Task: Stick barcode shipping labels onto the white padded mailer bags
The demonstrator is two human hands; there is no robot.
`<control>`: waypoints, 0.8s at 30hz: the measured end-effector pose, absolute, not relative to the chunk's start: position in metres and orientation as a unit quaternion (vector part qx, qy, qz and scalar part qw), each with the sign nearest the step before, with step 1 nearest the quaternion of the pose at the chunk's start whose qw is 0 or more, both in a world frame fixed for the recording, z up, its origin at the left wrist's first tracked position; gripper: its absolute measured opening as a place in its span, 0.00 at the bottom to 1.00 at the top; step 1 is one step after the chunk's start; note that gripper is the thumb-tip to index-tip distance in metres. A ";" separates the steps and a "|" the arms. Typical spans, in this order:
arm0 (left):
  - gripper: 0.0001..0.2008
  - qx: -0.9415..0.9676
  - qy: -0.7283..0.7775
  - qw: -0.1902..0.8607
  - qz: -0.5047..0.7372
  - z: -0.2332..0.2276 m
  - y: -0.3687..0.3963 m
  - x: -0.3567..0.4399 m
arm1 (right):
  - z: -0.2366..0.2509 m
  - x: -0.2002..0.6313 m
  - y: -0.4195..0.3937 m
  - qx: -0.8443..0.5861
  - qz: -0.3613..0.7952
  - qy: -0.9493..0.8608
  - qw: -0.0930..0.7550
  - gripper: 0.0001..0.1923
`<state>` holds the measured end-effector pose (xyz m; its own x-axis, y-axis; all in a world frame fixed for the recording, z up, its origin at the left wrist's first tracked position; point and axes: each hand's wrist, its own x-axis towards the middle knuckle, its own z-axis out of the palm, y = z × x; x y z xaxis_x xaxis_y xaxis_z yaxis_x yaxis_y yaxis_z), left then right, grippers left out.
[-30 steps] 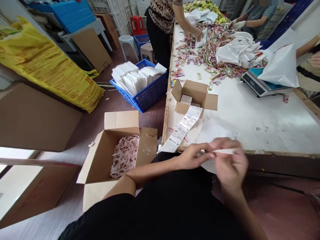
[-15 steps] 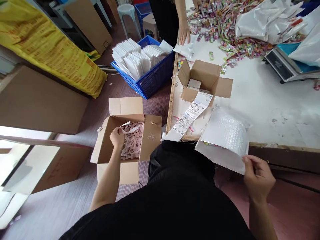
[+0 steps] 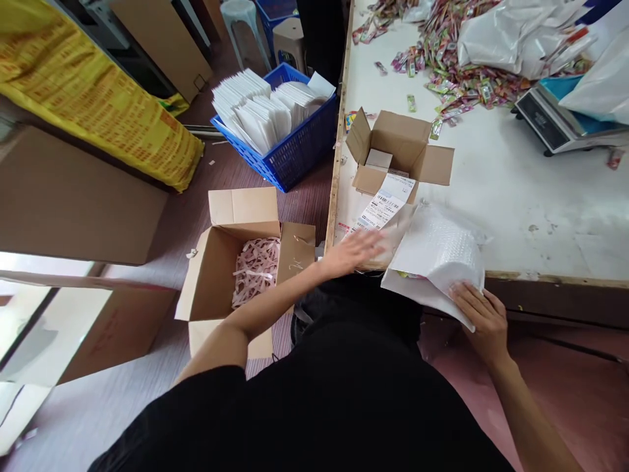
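My left hand (image 3: pixel 354 253) is over the table's front edge, by the printed shipping labels (image 3: pixel 382 206); its fingers are stretched out and somewhat blurred, with nothing seen in them. A white bubble mailer (image 3: pixel 437 242) lies at the table edge, its open mouth facing me and a bit of coloured content showing inside. My right hand (image 3: pixel 480 318) grips the mailer's lower right corner, fingers laid over the top side. The label strip hangs out of a small open carton (image 3: pixel 400 134) and passes partly behind my left hand.
On the floor at left stands an open carton (image 3: pixel 201 275) with pink paper strips (image 3: pixel 255 269). Behind it, a blue basket (image 3: pixel 299 154) holds white mailers (image 3: pixel 265 108). Small candy-like packets (image 3: pixel 457 52) are heaped at the table's back, near a scale (image 3: pixel 548 124).
My left hand has left the paper-strip carton and moved right to the labels; a white strip now lies in that carton. My right hand shifted inward on the mailer. The other person's hands left view.
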<state>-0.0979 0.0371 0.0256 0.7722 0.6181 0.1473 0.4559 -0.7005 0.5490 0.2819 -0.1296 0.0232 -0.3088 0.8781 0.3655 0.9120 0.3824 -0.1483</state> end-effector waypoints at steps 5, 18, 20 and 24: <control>0.18 0.895 0.089 0.413 0.143 0.033 0.043 -0.032 | 0.032 0.286 -0.137 -0.589 0.030 -0.773 0.234 0.18; 0.11 0.644 0.535 0.502 0.216 0.002 0.037 0.008 | 0.013 0.287 -0.098 -0.832 0.254 -0.316 0.379 0.30; 0.18 0.640 0.532 0.513 0.210 0.005 0.042 0.004 | 0.013 0.287 -0.100 -0.781 0.392 -0.284 0.395 0.28; 0.27 0.680 0.593 0.365 0.228 0.013 0.060 -0.020 | 0.013 0.262 -0.102 -0.671 0.467 -0.167 0.551 0.25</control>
